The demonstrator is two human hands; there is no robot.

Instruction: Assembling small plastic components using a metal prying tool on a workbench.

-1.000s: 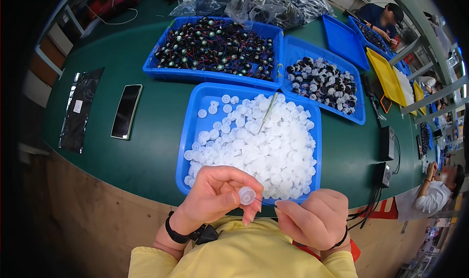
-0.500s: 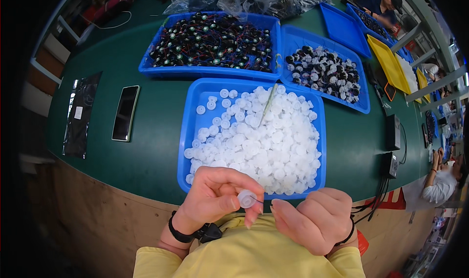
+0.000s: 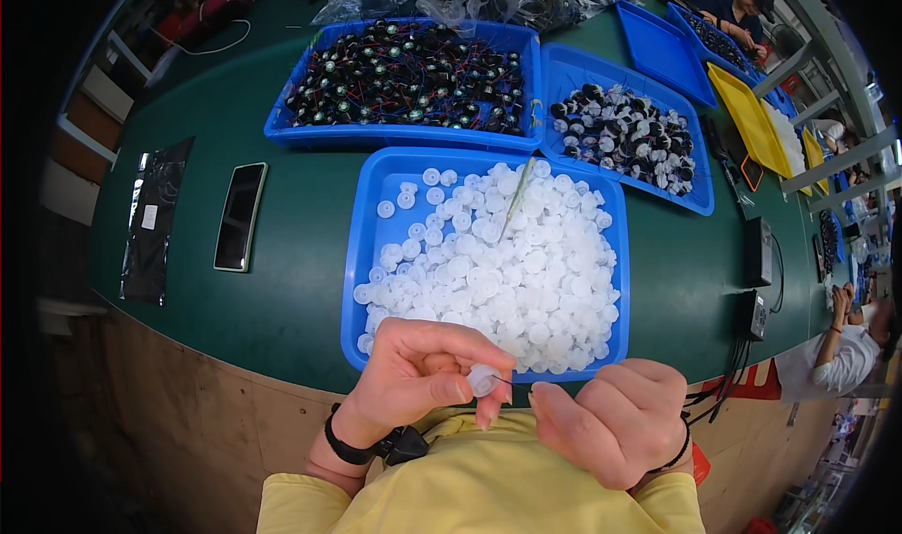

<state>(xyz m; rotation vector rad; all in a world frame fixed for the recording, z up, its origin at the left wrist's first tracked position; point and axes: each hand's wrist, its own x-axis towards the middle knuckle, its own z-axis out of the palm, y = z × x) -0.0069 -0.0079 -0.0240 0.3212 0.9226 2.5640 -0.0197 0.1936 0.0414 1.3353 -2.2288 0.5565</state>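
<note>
In the head view, the near blue tray [image 3: 378, 238] held heaped white caps [image 3: 536, 280]; the far-left bin [image 3: 404, 139], black wired parts [image 3: 404, 78]; the right-hand tray [image 3: 568, 72], black-and-white pieces [image 3: 629, 139]. The left hand [image 3: 427, 370] pinched a translucent cap [image 3: 483, 380] beside the near tray's front edge; the right hand [image 3: 606, 421] pinched its dark wire [image 3: 513, 384]. Since half a second earlier, the pinched cap had shifted slightly right.

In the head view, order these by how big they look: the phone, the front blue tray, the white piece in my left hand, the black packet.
Largest to smallest:
1. Front blue tray
2. Black packet
3. Phone
4. White piece in your left hand
</note>
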